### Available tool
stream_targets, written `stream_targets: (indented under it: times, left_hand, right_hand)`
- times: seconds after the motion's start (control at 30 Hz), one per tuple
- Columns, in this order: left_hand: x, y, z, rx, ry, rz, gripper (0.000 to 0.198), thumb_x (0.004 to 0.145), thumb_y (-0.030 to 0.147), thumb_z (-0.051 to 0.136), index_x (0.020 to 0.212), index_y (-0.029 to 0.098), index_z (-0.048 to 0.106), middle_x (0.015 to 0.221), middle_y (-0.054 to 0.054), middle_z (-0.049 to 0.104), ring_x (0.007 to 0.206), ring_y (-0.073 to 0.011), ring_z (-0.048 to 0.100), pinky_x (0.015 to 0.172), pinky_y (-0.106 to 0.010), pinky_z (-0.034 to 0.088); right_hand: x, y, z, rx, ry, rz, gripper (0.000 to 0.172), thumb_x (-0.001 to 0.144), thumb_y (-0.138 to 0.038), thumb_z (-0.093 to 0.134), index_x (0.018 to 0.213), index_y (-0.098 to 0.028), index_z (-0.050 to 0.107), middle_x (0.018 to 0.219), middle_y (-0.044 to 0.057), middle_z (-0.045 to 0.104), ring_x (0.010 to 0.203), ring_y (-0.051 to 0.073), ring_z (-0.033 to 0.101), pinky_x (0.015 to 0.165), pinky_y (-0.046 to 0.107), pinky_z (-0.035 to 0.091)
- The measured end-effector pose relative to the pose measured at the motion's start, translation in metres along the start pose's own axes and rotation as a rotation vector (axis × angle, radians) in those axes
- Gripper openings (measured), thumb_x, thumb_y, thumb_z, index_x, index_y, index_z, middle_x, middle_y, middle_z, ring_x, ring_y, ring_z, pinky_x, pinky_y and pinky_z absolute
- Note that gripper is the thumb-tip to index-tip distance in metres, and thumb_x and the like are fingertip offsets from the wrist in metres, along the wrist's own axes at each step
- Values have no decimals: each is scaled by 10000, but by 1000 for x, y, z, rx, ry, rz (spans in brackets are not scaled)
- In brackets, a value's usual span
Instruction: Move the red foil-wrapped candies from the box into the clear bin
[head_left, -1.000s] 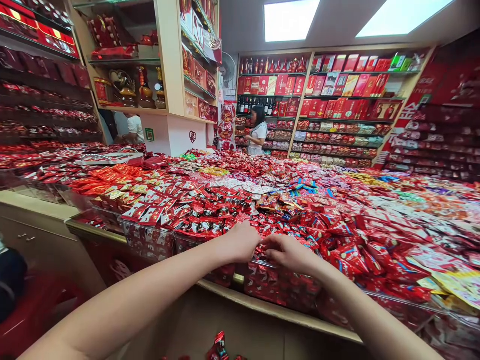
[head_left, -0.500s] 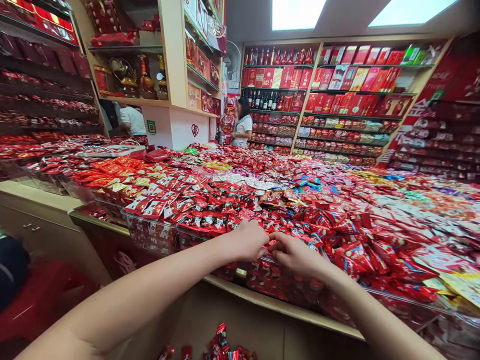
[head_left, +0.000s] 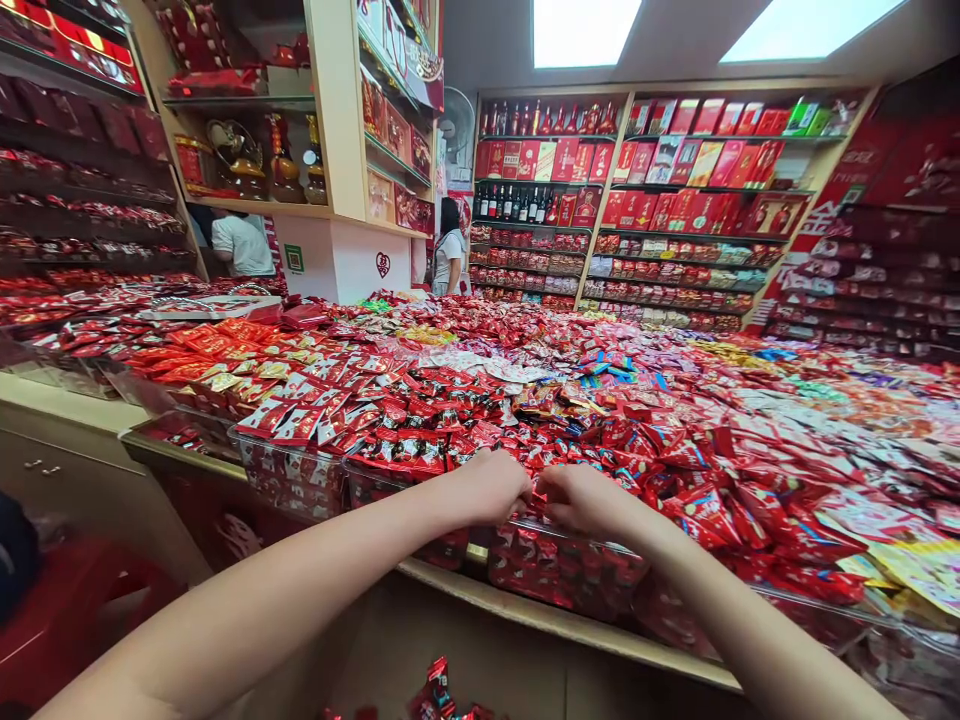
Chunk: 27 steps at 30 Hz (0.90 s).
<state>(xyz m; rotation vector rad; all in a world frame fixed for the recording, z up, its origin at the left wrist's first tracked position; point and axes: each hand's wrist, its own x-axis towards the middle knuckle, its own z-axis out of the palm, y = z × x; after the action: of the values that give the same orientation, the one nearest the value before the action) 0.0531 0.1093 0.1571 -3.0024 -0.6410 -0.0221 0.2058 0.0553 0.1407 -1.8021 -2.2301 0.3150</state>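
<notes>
My left hand (head_left: pixel 501 488) and my right hand (head_left: pixel 576 498) are close together over the front rim of a clear plastic bin. Both are curled, with the fingers pointing down and inward among small red-wrapped candies (head_left: pixel 544 452). The fingertips are mostly hidden, so whatever they hold does not show. Just left of my left hand lie dark red candies with shiny wrappers (head_left: pixel 405 450). Larger puffy red packets (head_left: pixel 709 515) fill the bin beyond my right wrist.
More wrapped sweets spread across the wide display (head_left: pixel 480 365). Below its ledge (head_left: pixel 555 615), loose red candies (head_left: pixel 439 690) lie at the bottom of the view. A red stool (head_left: pixel 82 600) is at lower left. Two people in white shirts are at the back, near shelves (head_left: pixel 551 180) of bottles and boxes.
Both hands stay at the bin rim, and the right fingers have curled in further. The view has shifted slightly. The person by the back shelves has turned, and the other at left has shifted.
</notes>
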Motion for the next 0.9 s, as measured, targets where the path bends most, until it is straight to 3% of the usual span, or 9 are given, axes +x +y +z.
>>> stream_targets:
  times: [0.2,0.37,0.53,0.7,0.8,0.9]
  left_hand:
    - [4,4,2,-12,-59,-31,154,673,180,490,721,194,636,637,-49,651,571,-169,573,503,-228,388]
    - [3,13,-10,-9,-117,-105,144,657,144,517,722,153,645,620,-81,654,550,-198,587,457,-235,396]
    - [5,18,-18,23,-134,-156,157,624,92,528,722,96,650,658,-149,656,652,-280,604,534,-317,445]
    - [6,15,-17,22,-115,-131,146,627,105,514,694,115,644,653,-134,654,670,-279,603,588,-353,454]
    - [-7,16,-28,30,-44,-113,154,669,130,484,731,139,625,692,-111,651,728,-269,590,637,-360,441]
    - [-41,23,-40,0,68,-98,192,754,196,410,795,167,596,771,-83,637,798,-235,561,704,-341,411]
  right_hand:
    - [2,-3,1,-17,51,-38,172,645,-103,446,739,-173,571,627,15,604,543,116,491,477,195,304]
    - [-4,-2,0,8,43,-37,192,659,-121,471,799,-185,585,647,16,621,565,128,518,504,203,337]
    - [-9,0,2,54,31,-73,185,676,-131,472,792,-198,599,762,25,650,651,144,554,587,224,383]
    - [-12,0,0,84,49,-87,209,706,-117,427,808,-191,594,772,26,649,667,142,556,614,231,402]
    - [-28,-10,-12,107,149,-89,184,740,-158,416,819,-179,581,776,36,634,692,150,546,635,243,400]
    - [-58,-27,-15,223,188,-77,166,770,-211,411,788,-189,574,739,15,615,682,135,531,626,221,390]
